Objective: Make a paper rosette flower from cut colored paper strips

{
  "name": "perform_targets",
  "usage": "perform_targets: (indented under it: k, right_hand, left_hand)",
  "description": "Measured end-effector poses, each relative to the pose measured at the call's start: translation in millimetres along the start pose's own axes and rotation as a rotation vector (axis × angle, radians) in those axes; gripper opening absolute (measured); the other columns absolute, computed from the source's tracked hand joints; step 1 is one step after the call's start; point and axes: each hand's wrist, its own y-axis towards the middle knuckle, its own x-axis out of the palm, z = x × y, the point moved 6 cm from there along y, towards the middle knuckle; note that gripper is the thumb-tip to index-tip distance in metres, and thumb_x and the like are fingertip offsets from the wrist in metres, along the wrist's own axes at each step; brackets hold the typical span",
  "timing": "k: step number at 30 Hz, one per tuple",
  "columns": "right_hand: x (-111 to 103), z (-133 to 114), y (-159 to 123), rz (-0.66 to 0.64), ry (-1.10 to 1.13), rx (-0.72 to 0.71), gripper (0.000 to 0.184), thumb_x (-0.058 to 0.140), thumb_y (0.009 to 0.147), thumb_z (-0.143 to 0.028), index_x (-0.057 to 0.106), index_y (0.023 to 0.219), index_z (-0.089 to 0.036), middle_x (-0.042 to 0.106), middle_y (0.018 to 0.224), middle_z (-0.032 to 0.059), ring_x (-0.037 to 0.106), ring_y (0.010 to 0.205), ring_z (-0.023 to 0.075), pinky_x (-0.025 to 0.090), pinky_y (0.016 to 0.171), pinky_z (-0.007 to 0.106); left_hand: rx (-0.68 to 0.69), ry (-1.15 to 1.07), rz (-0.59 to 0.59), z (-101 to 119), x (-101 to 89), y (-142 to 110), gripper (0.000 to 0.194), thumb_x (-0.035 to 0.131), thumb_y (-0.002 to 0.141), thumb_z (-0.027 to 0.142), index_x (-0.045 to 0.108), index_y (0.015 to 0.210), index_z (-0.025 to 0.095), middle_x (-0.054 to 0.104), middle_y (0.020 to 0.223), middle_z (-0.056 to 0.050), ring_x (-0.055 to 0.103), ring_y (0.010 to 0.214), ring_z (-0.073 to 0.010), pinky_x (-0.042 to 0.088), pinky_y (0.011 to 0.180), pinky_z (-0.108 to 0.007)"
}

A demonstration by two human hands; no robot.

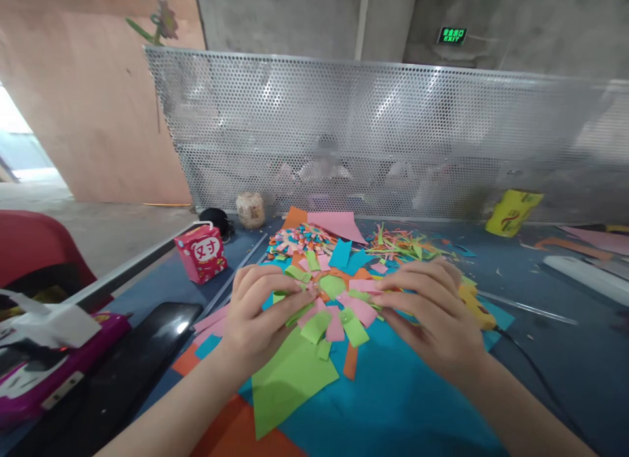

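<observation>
Between my hands is a paper flower (334, 318) with pink and green strips set around a round green centre. My left hand (263, 306) pinches the strips on its left side. On the right side, my right hand (432, 306) grips a pink strip and a green one between thumb and fingers. A large blue sheet (393, 391) lies below, with a green sheet (289, 378) on top of it near my left wrist. Behind the flower are blue paper pieces (346, 255) and a heap of small curled paper bits (302, 239).
Thin paper shreds (407, 242) lie at the back. A red box (201, 252), a jar (250, 210) and a black phone (147, 352) are to the left, beside a purple power strip (63, 372). A yellow tool with a cord (476, 306) sits right. A perforated metal screen (295, 116) bounds the table.
</observation>
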Motion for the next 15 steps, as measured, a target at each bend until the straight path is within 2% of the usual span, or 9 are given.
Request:
perform_targets:
  k: [15]
  right_hand:
    - [-0.9, 4.8, 0.8, -0.072, 0.02, 0.023, 0.015, 0.057, 0.075, -0.015, 0.059, 0.087, -0.024, 0.062, 0.091, 0.0009, 0.052, 0.089, 0.0185, 0.042, 0.078, 0.035]
  left_hand:
    - [0.008, -0.039, -0.04, 2.6, 2.2, 1.4, 0.023, 0.071, 0.062, 0.015, 0.062, 0.081, 0.022, 0.057, 0.074, 0.0, 0.052, 0.075, -0.0152, 0.042, 0.065, -0.032]
